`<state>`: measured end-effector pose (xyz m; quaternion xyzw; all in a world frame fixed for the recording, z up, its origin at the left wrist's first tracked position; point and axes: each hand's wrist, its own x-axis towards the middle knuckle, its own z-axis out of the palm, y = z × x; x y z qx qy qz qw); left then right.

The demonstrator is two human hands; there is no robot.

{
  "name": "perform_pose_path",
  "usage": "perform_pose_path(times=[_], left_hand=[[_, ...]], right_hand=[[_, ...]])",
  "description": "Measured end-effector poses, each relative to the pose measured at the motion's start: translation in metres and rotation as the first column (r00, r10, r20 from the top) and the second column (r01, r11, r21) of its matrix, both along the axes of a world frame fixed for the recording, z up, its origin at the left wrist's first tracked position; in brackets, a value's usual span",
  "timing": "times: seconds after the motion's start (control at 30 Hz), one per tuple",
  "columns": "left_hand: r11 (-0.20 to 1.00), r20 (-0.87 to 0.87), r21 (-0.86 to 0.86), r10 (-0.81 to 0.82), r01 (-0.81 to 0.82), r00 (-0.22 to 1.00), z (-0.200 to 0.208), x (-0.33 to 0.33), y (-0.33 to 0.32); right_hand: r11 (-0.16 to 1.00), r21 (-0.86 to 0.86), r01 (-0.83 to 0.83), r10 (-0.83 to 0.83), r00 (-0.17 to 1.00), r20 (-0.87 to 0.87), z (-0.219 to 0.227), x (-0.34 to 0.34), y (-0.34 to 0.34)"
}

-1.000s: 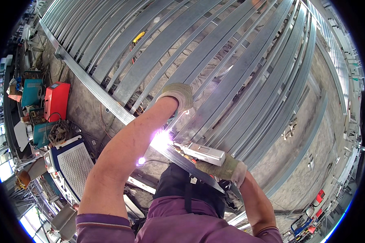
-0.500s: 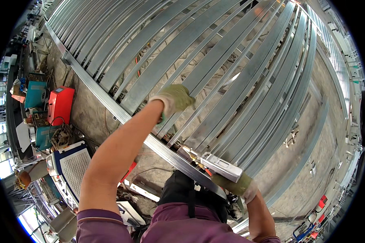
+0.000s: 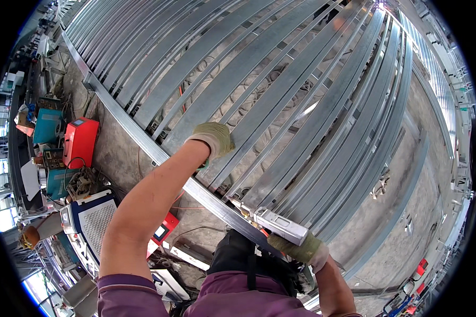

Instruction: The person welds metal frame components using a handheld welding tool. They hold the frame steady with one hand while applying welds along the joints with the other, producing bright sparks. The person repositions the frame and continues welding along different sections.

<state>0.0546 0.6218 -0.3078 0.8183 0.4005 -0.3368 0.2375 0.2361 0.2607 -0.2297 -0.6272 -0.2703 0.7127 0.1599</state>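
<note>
A large frame of flat grey metal slats (image 3: 296, 121) fans out ahead of me, joined along its near side by a long metal rail (image 3: 116, 115). My left hand (image 3: 214, 138), in a green and pale work glove, is over the slats near this rail. Its fingers curl downward and their tips are hidden, so what they grip is unclear. My right hand (image 3: 301, 249), gloved too, is closed round a boxy silver handheld welding gun (image 3: 281, 226). The gun's narrow nozzle points left, close to the slat ends at the rail.
To the left stand a red machine box (image 3: 80, 141), teal equipment boxes (image 3: 48, 126) and a white-and-blue unit with a perforated panel (image 3: 98, 224). Cables lie on the concrete floor beneath the slats. A bright glare (image 3: 381, 6) shows at the frame's far end.
My left hand has drawn back to the left and slightly nearer over the slats. My right hand and the welding gun have shifted slightly left and nearer. The far glare is brighter.
</note>
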Motion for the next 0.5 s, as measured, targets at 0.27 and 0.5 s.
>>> perform_pose_path(times=[0.27,0.5], left_hand=[[0.998,0.039,0.062,-0.002,0.000,0.999,-0.003,0.002,-0.004],[1.000,-0.015,-0.008,0.023,-0.023,1.000,-0.004,0.007,0.008]], right_hand=[[0.992,0.114,-0.047,0.040,0.997,0.059,0.006,-0.004,0.019],[0.985,0.086,-0.152,0.146,0.987,0.069,0.022,-0.025,0.074]])
